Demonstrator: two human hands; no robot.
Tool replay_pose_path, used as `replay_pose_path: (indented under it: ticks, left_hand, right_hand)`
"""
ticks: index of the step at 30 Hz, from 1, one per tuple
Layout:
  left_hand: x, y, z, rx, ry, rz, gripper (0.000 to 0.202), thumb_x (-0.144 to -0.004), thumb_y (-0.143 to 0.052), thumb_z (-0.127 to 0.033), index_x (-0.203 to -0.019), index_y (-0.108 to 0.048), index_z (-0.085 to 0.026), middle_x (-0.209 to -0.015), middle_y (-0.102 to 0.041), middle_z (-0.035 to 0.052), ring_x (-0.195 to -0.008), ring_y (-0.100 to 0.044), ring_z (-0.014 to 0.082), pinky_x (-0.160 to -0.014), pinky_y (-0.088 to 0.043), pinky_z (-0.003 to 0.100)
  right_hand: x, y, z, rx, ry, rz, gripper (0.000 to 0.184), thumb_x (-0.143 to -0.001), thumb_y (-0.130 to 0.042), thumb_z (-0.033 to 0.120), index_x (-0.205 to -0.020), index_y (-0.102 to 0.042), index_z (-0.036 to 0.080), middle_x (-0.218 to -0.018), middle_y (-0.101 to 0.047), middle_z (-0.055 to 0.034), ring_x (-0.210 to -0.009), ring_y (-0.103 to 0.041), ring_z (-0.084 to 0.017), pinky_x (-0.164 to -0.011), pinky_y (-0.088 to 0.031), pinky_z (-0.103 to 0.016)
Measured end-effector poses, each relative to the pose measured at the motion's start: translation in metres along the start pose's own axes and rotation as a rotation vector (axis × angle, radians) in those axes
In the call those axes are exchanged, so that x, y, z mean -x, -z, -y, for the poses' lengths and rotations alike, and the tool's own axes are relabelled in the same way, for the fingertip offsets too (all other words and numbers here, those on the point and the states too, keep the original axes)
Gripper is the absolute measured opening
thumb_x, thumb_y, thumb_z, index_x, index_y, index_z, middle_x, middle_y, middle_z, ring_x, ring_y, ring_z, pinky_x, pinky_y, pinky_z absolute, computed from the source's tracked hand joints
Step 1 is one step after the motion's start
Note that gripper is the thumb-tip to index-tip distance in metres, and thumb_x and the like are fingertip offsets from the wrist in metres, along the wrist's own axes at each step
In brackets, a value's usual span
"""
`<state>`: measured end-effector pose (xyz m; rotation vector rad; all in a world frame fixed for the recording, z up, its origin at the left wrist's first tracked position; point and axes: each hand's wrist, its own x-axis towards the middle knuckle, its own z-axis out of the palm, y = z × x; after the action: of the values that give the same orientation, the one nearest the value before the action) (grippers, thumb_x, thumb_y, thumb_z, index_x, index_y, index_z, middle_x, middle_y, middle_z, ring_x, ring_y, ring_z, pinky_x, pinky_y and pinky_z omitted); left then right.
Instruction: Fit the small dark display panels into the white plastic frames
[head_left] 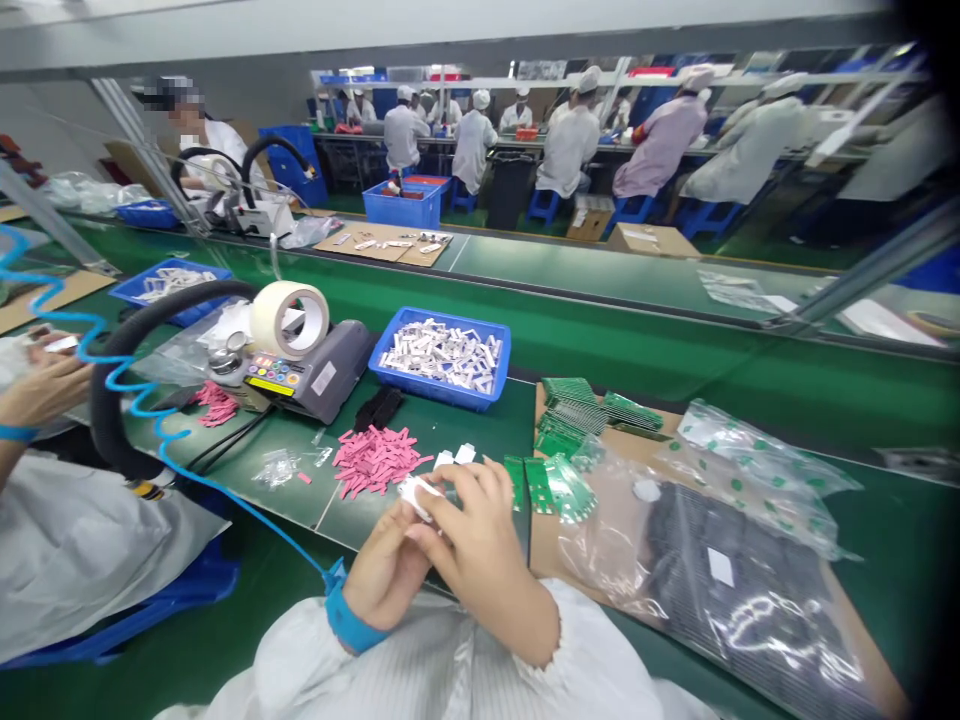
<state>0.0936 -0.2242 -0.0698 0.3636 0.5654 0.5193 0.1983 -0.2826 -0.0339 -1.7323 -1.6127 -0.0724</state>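
Observation:
Both hands meet over the bench's front edge around a small white plastic piece [420, 497]. My left hand [386, 565], with a blue strap at the wrist, grips the piece from the left. From the right, my right hand [480, 535] curls its fingers over it, hiding part of the piece. Just beyond the fingers lie white plastic pieces [454, 457]. Left of them is a heap of pink strips [379, 462], with small clear parts [277, 468] farther left. Green circuit boards [538, 485] lie right of my right hand.
A blue bin [439, 392] holds many white pieces. A grey machine [330, 370] carries a tape roll [289, 320]. A blue coiled cord [247, 500] runs to my left wrist strap. Bagged dark sheets [750, 580] lie right. A co-worker's hand [49, 385] is at left.

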Motion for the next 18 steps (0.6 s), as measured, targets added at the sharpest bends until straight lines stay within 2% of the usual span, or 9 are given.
replay_pose_path:
  ticks: [3,5,9,13,15,18]
  left_hand:
    - [-0.005,0.01,0.001,0.132,0.161,-0.011,0.025,-0.077,-0.069,-0.04,-0.094,-0.068,-0.022,-0.094,-0.07,-0.0001,-0.086,-0.066,0.0132,-0.077,-0.051,0.025]
    - [-0.007,0.015,0.0,0.186,0.207,-0.026,0.021,-0.083,-0.062,-0.037,-0.097,-0.066,-0.022,-0.09,-0.071,-0.0012,-0.08,-0.066,0.0117,-0.075,-0.052,0.026]
    - [-0.006,0.02,-0.011,0.262,0.184,-0.108,0.018,-0.088,-0.054,-0.03,-0.102,-0.064,-0.023,-0.085,-0.071,-0.0021,-0.069,-0.063,0.0104,-0.07,-0.053,0.029]
    - [-0.006,0.022,-0.022,0.294,0.139,-0.144,0.022,-0.091,-0.047,-0.03,-0.104,-0.064,-0.022,-0.081,-0.069,-0.0001,-0.064,-0.058,0.0106,-0.066,-0.052,0.029]
    - [-0.008,0.022,-0.026,0.302,0.117,-0.158,0.025,-0.093,-0.043,-0.031,-0.104,-0.064,-0.021,-0.079,-0.068,-0.0001,-0.062,-0.057,0.0102,-0.064,-0.051,0.028]
    - [-0.009,0.023,-0.029,0.305,0.086,-0.157,0.025,-0.092,-0.046,-0.033,-0.104,-0.064,-0.021,-0.08,-0.068,-0.0003,-0.063,-0.057,0.0099,-0.064,-0.051,0.028]
  right_hand:
    - [0.002,-0.003,-0.005,-0.014,-0.043,0.158,0.031,-0.089,-0.054,0.043,-0.113,-0.06,0.025,-0.118,-0.056,-0.0079,-0.109,-0.047,-0.025,-0.101,-0.025,-0.052]
    - [0.004,0.0,-0.015,-0.02,-0.095,0.179,0.032,-0.091,-0.051,0.039,-0.118,-0.056,0.024,-0.122,-0.055,-0.0081,-0.113,-0.048,-0.024,-0.104,-0.025,-0.051]
    - [0.014,0.018,-0.061,0.109,-0.305,0.155,0.02,-0.092,-0.049,0.027,-0.108,-0.06,0.022,-0.108,-0.065,-0.0052,-0.104,-0.057,-0.021,-0.103,-0.029,-0.05]
    - [0.034,0.042,-0.109,0.202,-0.425,0.149,0.017,-0.09,-0.049,0.021,-0.097,-0.064,0.016,-0.1,-0.068,-0.0108,-0.094,-0.061,-0.027,-0.085,-0.042,-0.048]
    - [0.04,0.047,-0.119,0.211,-0.433,0.155,0.018,-0.09,-0.049,0.021,-0.097,-0.064,0.015,-0.1,-0.068,-0.0114,-0.093,-0.061,-0.027,-0.082,-0.044,-0.046]
    - [0.037,0.04,-0.112,0.179,-0.383,0.199,0.015,-0.089,-0.052,0.019,-0.098,-0.064,0.017,-0.1,-0.067,-0.009,-0.096,-0.061,-0.024,-0.085,-0.044,-0.041]
